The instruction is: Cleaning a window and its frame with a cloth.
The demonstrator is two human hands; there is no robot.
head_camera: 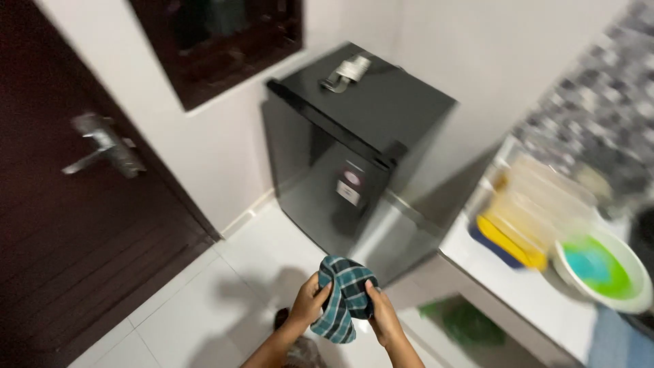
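Checked cloth (343, 297), in dark teal with pale stripes, sits low in the centre of the frame, bunched into a loose wad between 2 bare hands and held in the air above the white tiled floor (225, 286). Judging from how it lies, the cloth is gathered but not folded flat or laid down anywhere: one rounded hump rises at the top and a loose corner hangs down toward the bottom edge, so whatever handling it is getting looks only partly done. The left hand (310, 303) grips the left side of the wad, fingers curled inward and closed on the fabric, thumb pressed against its upper edge. The right hand (381, 315) clasps the right side, its fingers tucked behind the cloth where I cannot tell how far they bend, with the thumb lying along the front. Both hands touch the cloth and nothing else. Just above them, in the middle of the frame, stands a small black fridge (354, 150) with 1 silvery object (346, 72) on its top. A dark wooden door (75, 204) fills the left side, and a white counter (524, 286) at the right carries 1 bowl (603, 269) with green inside and a stack of plastic containers (535, 215)
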